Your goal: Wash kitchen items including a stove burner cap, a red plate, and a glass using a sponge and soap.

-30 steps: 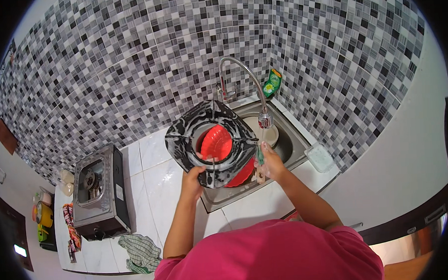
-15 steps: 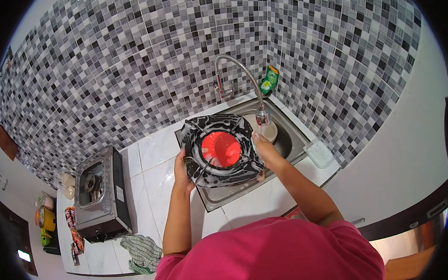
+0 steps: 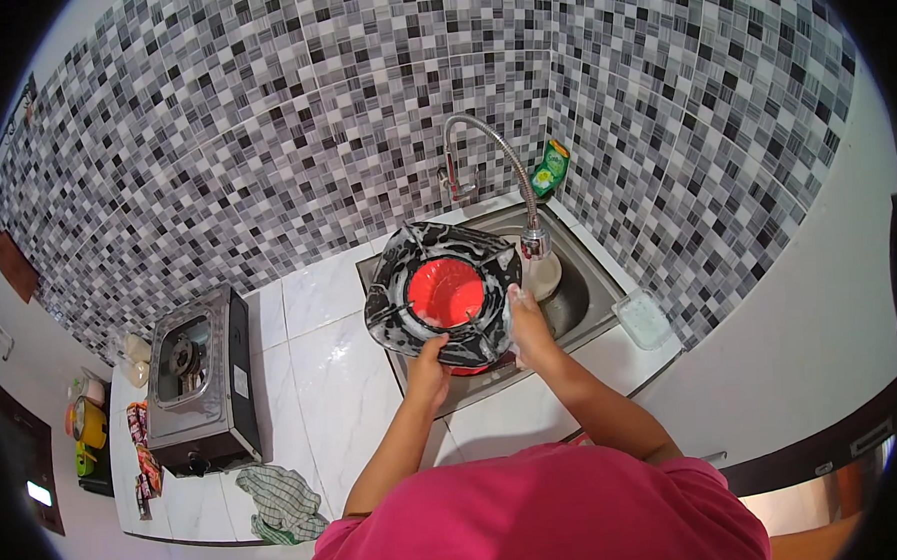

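Currently, in the head view, you hold a foam-streaked black stove-top frame (image 3: 394, 284) over the sink (image 3: 571, 300), slightly tilted and with its round opening facing up. Your left hand (image 3: 430, 377) grips its near edge, thumb on top and the other fingers hidden beneath. Your right hand (image 3: 529, 327) is at its right edge, thumb uppermost; a pale patch shows there, but you cannot tell whether it is foam or a scrubber, nor how far that hand is closed.

Through the frame's opening you see a red dish (image 3: 447, 292), and more red shows below the near edge. To the right, a pale round bowl (image 3: 545, 276) sits in the sink, partly hidden; what it contains is unclear. The tap's spray head (image 3: 535, 244) hangs above it on a curved metal neck (image 3: 498, 143).

On the bench (image 3: 313, 386), just right of the sink, a clear tray (image 3: 622, 317) holds something pale and cloudy. A green pouch (image 3: 550, 170) leans in the wall corner behind. Well to your left, the stove (image 3: 209, 416) has a burner (image 3: 184, 357) in its recess, with a checked cloth (image 3: 281, 502) near its front.
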The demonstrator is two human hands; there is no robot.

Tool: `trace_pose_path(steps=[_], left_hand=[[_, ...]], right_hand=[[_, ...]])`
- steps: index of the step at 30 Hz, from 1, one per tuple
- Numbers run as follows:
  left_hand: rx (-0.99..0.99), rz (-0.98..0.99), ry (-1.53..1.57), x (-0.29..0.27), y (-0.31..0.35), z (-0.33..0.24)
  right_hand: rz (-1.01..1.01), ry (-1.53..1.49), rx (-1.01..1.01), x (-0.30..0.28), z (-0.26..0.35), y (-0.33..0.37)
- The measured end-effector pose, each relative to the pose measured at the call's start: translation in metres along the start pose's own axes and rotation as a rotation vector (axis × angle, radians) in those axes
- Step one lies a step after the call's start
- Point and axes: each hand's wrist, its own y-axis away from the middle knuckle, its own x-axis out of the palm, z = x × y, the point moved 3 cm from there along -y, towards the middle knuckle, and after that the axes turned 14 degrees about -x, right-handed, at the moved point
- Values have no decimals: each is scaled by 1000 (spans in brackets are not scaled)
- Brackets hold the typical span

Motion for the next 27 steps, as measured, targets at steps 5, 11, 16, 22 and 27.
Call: trace_pose_path(steps=[5, 11, 16, 22, 27], left_hand=[[17, -52, -69, 8, 13, -5], [70, 24, -98, 11, 21, -3], [192, -58, -89, 1, 6, -9], [114, -19, -68, 11, 15, -20], [-12, 11, 57, -10, 5, -51]], right_hand=[[16, -129, 102, 1, -7, -6], [-94, -109, -62, -18, -8, -46], [33, 55, -34, 11, -25, 10], [129, -131, 42, -2, -43, -3], [-89, -125, 94, -22, -15, -22]])
